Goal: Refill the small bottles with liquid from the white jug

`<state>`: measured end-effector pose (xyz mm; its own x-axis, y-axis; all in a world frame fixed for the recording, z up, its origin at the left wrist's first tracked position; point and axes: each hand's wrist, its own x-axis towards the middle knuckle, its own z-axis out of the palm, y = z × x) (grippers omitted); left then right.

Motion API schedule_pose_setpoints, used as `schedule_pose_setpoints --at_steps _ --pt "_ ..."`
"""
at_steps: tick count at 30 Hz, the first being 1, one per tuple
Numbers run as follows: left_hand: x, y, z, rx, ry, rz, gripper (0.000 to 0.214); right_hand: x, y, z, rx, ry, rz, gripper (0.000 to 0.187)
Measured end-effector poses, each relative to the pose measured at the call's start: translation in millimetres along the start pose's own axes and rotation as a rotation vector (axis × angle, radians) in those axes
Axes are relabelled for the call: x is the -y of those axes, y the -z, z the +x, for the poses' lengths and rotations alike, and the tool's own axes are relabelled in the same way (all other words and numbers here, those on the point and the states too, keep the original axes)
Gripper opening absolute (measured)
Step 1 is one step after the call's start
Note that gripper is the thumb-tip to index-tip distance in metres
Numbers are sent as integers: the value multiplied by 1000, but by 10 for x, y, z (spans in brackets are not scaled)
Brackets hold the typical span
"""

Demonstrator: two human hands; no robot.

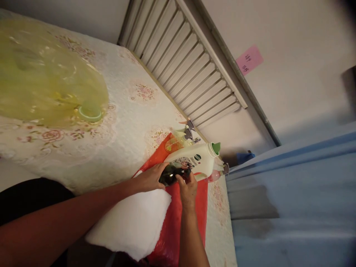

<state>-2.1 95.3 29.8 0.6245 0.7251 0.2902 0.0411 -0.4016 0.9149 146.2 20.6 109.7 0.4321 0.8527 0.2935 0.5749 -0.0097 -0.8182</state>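
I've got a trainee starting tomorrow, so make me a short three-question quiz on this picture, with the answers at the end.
1. True or false: the left hand and the right hand are both on the dark bottle.
2. What color is the piece at the mouth of the white jug? A) red B) green C) black
3. Which is nearer the hands: the yellow bag or the white sheet?

Key: 1. True. 2. B. 3. The white sheet.
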Motion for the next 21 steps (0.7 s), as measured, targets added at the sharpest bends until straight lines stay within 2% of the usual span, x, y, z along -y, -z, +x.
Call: schedule_pose_setpoints --at_steps 9,13,17,21 --pt "-28 20 -9 11 10 -5 84 112 -26 29 -8 -8 -126 30" --pt "-20 16 -7 10 26 0 87 149 -52 28 -41 -24 -195 38" --pt "-76 39 -17 7 19 -17 81 119 -10 -9 59 0 -79 52" --pt "-107 53 -24 8 27 -17 82 68 30 -35 156 32 19 44"
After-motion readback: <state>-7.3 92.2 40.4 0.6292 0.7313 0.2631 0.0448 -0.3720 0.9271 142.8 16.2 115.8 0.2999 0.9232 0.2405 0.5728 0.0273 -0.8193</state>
